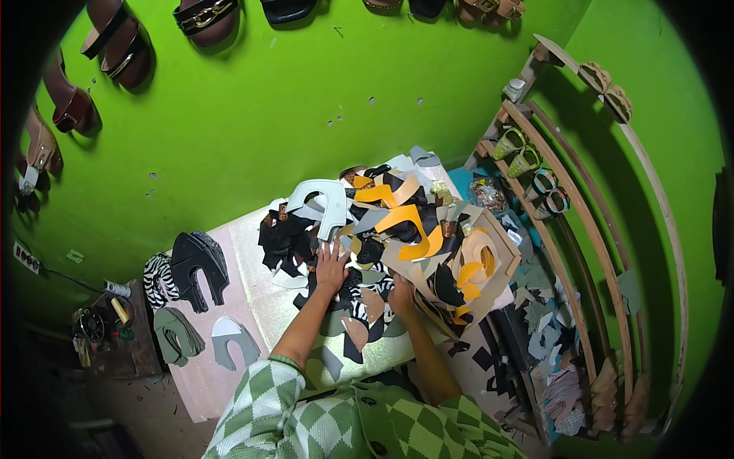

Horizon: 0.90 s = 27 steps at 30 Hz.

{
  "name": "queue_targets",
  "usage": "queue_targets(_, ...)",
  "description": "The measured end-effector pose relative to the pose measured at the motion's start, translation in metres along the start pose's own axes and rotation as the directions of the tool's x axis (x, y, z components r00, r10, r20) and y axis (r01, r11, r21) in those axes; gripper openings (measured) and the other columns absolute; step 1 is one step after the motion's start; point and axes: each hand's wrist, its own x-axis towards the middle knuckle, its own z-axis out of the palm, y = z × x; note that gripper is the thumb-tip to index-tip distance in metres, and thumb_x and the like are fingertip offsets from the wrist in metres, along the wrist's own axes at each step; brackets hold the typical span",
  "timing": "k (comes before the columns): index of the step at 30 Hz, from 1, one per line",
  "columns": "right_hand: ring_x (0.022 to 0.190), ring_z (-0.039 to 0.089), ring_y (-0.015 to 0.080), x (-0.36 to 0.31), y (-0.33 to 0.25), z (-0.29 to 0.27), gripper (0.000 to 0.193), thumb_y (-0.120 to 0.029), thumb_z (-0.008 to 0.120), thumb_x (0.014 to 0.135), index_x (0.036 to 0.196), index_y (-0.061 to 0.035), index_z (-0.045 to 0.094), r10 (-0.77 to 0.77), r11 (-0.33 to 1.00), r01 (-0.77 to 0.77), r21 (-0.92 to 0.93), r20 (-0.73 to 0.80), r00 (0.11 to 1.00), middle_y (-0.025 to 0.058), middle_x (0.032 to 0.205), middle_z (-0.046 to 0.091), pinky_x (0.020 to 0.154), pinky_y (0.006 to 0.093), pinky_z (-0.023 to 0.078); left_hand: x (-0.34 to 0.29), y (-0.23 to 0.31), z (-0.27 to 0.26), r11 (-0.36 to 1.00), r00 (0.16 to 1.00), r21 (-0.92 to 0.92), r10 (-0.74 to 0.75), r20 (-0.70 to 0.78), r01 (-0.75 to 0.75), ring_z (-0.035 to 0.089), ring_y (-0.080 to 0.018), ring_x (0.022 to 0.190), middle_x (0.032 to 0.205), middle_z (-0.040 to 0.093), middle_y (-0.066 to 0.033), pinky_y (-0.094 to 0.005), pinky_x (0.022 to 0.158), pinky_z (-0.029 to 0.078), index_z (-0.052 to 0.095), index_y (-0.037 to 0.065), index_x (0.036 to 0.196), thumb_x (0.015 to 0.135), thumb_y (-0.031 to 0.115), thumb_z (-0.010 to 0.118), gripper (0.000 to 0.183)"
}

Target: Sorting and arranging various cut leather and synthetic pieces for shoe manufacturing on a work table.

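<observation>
A heap of cut material scraps (367,260) in black, tan, orange, grey and zebra print covers much of the table. My left hand (331,269) lies on it with fingers stretched out, their tips at the lower end of a pale arch-shaped piece (315,191). My right hand (400,297) is curled at the near edge of the heap, beside a large tan sheet (428,302); its fingers are partly hidden, and what they grip does not show. Orange curved pieces (413,229) lie on top, beyond my right hand.
Stacked arch-shaped pieces stand at the table's left: black (197,268), zebra-print (158,281), green (177,336) and grey (235,344). A wooden rack (562,176) with sandals curves along the right. More scraps (541,329) lie below it. Sandals (126,53) hang on the green wall.
</observation>
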Motion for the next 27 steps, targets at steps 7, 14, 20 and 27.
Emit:
queue_targets(7,0.114,0.043,0.041,0.041,-0.02,-0.013,0.051,0.014,0.042,0.063,0.111,0.0048,0.053,0.074,0.99,-0.071,0.124,-0.021,0.997,0.0272,0.115,0.051,0.099,0.0441,0.032,0.009,-0.027,0.003,0.993,0.994,-0.034,0.109,-0.009,-0.109,0.026,-0.0318,0.132,0.143,0.03,-0.0098,-0.0405,0.105,0.028,0.048,0.032,0.128,0.082,0.014,0.053,0.05)
queue_targets(14,0.115,0.047,0.0364,0.074,-0.014,-0.033,0.053,0.007,0.039,0.07,0.12,-0.0031,0.053,-0.037,0.999,0.037,0.001,-0.11,0.993,0.0242,0.117,0.054,0.099,0.037,0.035,0.002,-0.062,-0.02,0.972,0.972,-0.009,0.234,0.02,-0.234,0.026,-0.028,0.134,0.142,0.033,-0.0077,-0.038,0.105,0.03,0.048,0.03,0.128,0.085,0.009,0.046,0.048)
queue_targets(20,0.115,0.048,0.0361,0.09,-0.025,-0.04,0.051,0.006,0.039,0.07,0.118,0.0001,0.053,0.125,0.992,-0.123,-0.027,0.11,0.986,0.0244,0.119,0.053,0.099,0.0337,0.035,-0.016,-0.075,-0.028,0.967,0.963,0.03,0.256,-0.087,-0.255,0.025,-0.0298,0.135,0.145,0.029,-0.0084,-0.0364,0.104,0.031,0.048,0.028,0.129,0.084,0.008,0.048,0.049)
queue_targets(27,0.118,0.048,0.0306,0.06,-0.004,0.008,0.056,0.004,0.041,0.074,0.13,-0.0036,0.044,0.04,0.991,-0.082,0.104,0.358,0.933,0.0194,0.13,0.048,0.099,0.0327,0.036,-0.028,-0.051,-0.029,0.977,0.953,-0.028,0.199,-0.229,-0.21,0.027,-0.0341,0.133,0.142,0.033,-0.0124,-0.0424,0.106,0.027,0.053,0.022,0.123,0.079,0.007,0.052,0.047)
